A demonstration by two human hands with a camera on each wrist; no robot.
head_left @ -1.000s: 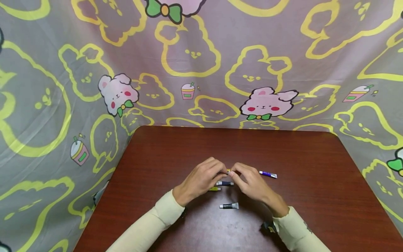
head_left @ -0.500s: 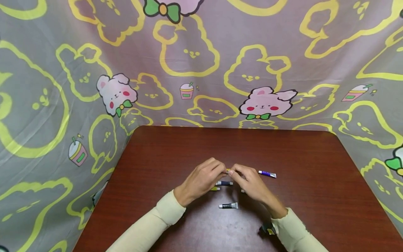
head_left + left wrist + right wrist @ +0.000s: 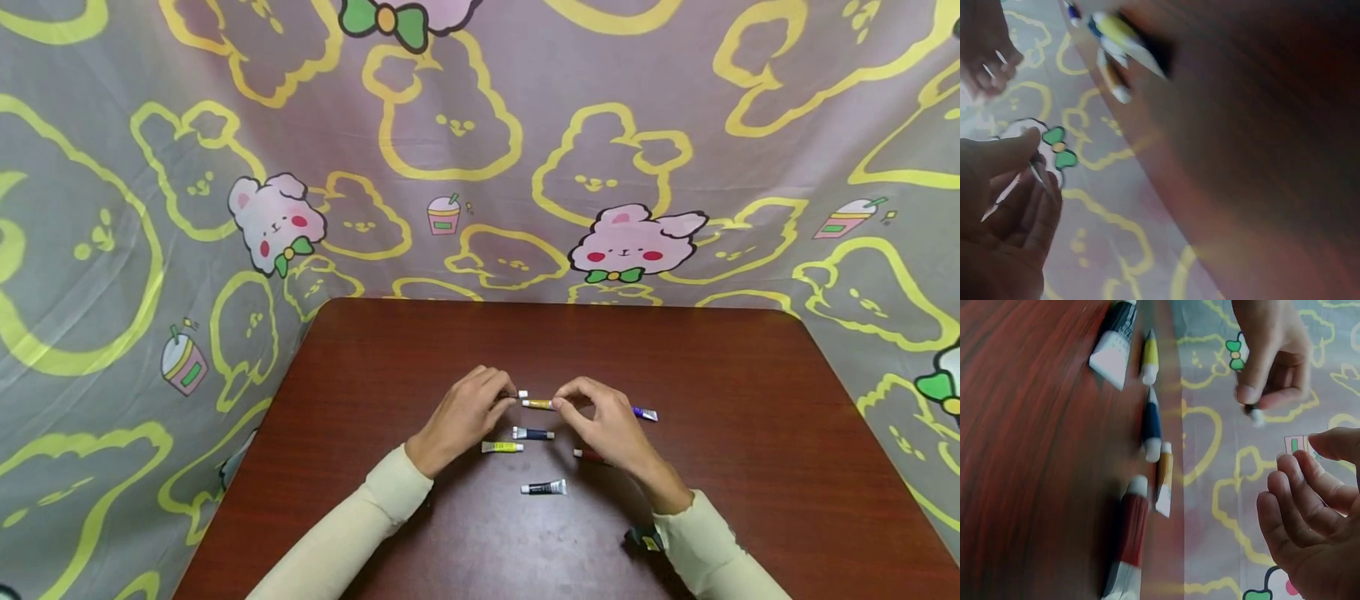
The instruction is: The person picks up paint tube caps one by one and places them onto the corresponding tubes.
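Note:
My left hand (image 3: 467,417) pinches a small dark paint tube between thumb and fingers; its white cap (image 3: 522,393) sticks out to the right. Most of that tube is hidden by the fingers. My right hand (image 3: 603,421) hovers just right of an ochre paint tube (image 3: 537,404), its fingers bent loosely. In the right wrist view, nothing shows between the right thumb and fingertips (image 3: 1282,481). Below the hands lie a dark blue tube (image 3: 534,434) and a yellow tube (image 3: 502,447). A dark red tube (image 3: 591,455) is partly covered by the right hand.
Nearer the front lies a black paint tube (image 3: 544,488). A purple-blue tube (image 3: 645,413) is partly behind the right hand. All rest on the brown wooden table (image 3: 405,350), with a patterned cloth (image 3: 495,150) hanging behind and along the sides.
My hands, together before, have moved apart; the left went left with the tube, exposing its white cap. The ochre, yellow and dark red tubes show more now.

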